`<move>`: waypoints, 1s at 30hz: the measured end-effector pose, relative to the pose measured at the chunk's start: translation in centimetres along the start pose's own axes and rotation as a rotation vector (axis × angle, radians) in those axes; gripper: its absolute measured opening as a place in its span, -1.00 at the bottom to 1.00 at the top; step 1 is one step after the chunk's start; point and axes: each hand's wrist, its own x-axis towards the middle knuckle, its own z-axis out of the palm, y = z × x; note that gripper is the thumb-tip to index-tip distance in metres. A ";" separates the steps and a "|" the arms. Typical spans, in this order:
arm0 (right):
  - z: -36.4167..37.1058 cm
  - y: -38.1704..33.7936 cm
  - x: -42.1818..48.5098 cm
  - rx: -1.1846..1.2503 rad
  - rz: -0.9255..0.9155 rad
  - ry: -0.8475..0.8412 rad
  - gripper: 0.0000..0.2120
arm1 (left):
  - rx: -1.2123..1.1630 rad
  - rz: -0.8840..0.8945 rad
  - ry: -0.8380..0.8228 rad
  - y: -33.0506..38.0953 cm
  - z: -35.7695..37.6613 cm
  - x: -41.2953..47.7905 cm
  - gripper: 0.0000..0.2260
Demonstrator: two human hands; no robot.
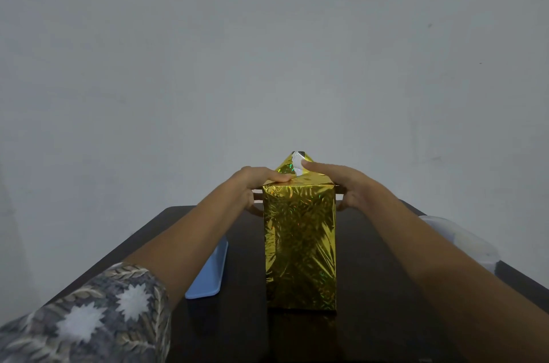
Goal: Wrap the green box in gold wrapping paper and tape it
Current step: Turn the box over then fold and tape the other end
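Left grip (261,184) lies flat on the far top edge of the wrapped box (300,244), its straight fingers (277,177) pressing the gold wrapping paper (297,202) down and holding nothing. Below its forearm, lower left of centre, a shallow blue tray (208,273) sits on the dark desk (371,288), just beside the box. It is seen nearly edge-on, so I cannot tell what it holds.

The box lies in the middle of the frame with its long axis running straight away from the camera. No green shows on the faces in view. At the far end a triangular paper flap (289,166) stands up between the two grips, its white underside showing.

Right grip (347,184) rests on the far right corner, its index finger (315,167) straight and touching the flap. Its other fingers are partly hidden beside the box.

Both grips are equally near the flap, so the likely next step is to fold it down over the far end, which faces away from the camera. No tape is visible.

At the right edge sits a translucent plastic container (463,241), its contents unreadable.
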 end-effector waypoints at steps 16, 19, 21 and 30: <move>1.0 -2.3 -0.3 -0.313 0.119 -0.076 -0.09 | -0.031 -0.038 -0.027 0.0 0.1 0.6 -0.79; 1.0 -2.3 0.4 -0.356 0.140 -0.108 0.09 | -0.031 -0.037 -0.021 0.0 0.0 0.8 -0.79; 0.9 -2.0 1.5 -0.352 0.150 -0.131 0.25 | -0.054 -0.025 -0.019 -0.1 0.0 0.9 -0.83; 0.8 -1.3 1.9 -0.175 0.134 -0.139 -0.66 | -0.291 0.059 0.055 -2.9 -1.4 2.5 -0.79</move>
